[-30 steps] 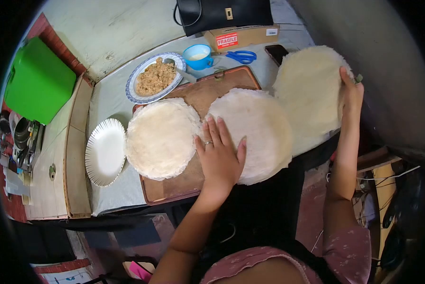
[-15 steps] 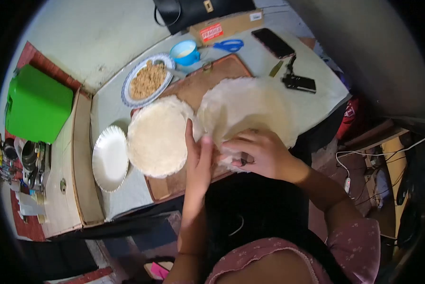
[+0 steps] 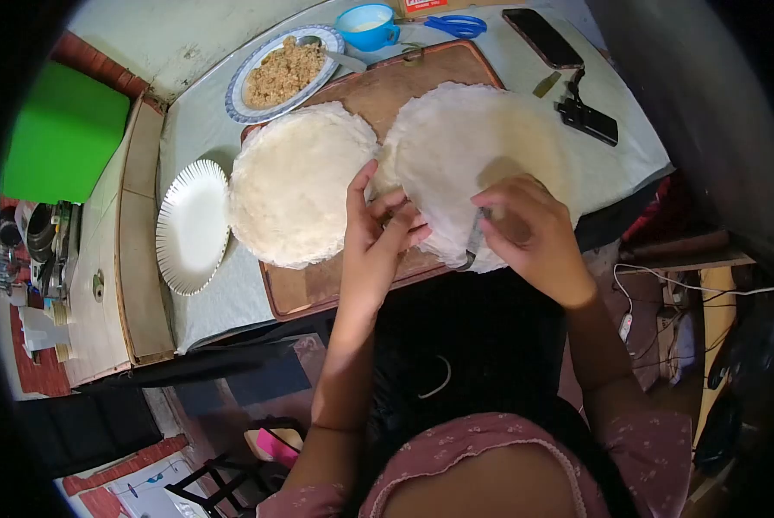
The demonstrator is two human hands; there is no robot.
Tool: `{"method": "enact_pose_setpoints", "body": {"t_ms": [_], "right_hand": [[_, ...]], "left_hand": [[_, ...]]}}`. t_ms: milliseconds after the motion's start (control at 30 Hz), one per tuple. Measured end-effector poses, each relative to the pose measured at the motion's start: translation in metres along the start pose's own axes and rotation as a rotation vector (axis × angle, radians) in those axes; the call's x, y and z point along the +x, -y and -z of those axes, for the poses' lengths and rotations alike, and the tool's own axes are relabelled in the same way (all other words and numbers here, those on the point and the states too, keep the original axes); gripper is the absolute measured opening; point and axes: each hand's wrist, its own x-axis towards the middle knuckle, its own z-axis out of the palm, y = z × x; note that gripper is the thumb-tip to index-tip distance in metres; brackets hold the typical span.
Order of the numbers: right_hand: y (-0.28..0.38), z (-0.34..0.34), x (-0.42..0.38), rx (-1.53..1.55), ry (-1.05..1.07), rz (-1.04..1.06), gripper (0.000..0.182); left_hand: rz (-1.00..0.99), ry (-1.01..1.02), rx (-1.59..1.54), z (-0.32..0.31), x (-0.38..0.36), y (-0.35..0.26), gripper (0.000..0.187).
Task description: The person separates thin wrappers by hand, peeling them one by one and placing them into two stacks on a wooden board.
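Left hand [image 3: 378, 237]: fingers half-curled, slightly parted, tips at the near-left edge of one round stack of thin sheets [image 3: 478, 147]; whether they pinch it, cannot tell. Right hand [image 3: 534, 237]: thumb and forefinger closed on one narrow dark object [image 3: 474, 237] over that stack's near edge. Second round stack [image 3: 296, 190] just left; one brown board [image 3: 387, 91] beneath both. Outward: one white fluted dish [image 3: 193, 231], one blue cup [image 3: 368, 36], one phone [image 3: 542, 39].
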Motion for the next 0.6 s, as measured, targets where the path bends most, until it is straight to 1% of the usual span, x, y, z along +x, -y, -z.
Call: {"method": "enact_pose_setpoints", "body": {"t_ms": [33, 100, 133, 200, 300, 367, 400, 500, 600], "right_hand": [[0.001, -0.002, 0.002, 0.014, 0.018, -0.009, 0.022], [0.002, -0.005, 0.004, -0.087, 0.097, 0.060, 0.023], [0.002, -0.007, 0.006, -0.139, 0.135, 0.096, 0.024], [0.000, -0.009, 0.002, -0.128, 0.151, 0.088, 0.026], [-0.002, -0.004, 0.001, -0.137, 0.201, 0.124, 0.030], [0.000, -0.001, 0.002, -0.135, 0.227, 0.152, 0.032], [-0.002, -0.001, 0.000, -0.128, 0.231, 0.151, 0.036], [-0.006, 0.006, 0.000, -0.081, 0.292, 0.177, 0.048], [0.000, 0.019, 0.001, -0.087, 0.280, 0.060, 0.060]], "left_hand": [[-0.011, -0.007, 0.054, -0.001, 0.002, -0.003, 0.067], [-0.034, -0.020, 0.164, -0.003, 0.010, -0.009, 0.061], [-0.080, -0.037, 0.275, -0.006, 0.012, -0.014, 0.060], [-0.176, -0.071, 0.496, -0.011, 0.018, -0.023, 0.058], [-0.300, -0.150, 0.679, -0.013, 0.029, -0.019, 0.055], [-0.343, -0.184, 0.726, -0.013, 0.036, -0.015, 0.049], [-0.362, -0.199, 0.752, -0.013, 0.039, -0.013, 0.047], [-0.329, -0.210, 0.735, -0.009, 0.043, -0.011, 0.040], [-0.340, -0.133, 0.375, -0.009, 0.044, -0.016, 0.040]]}}
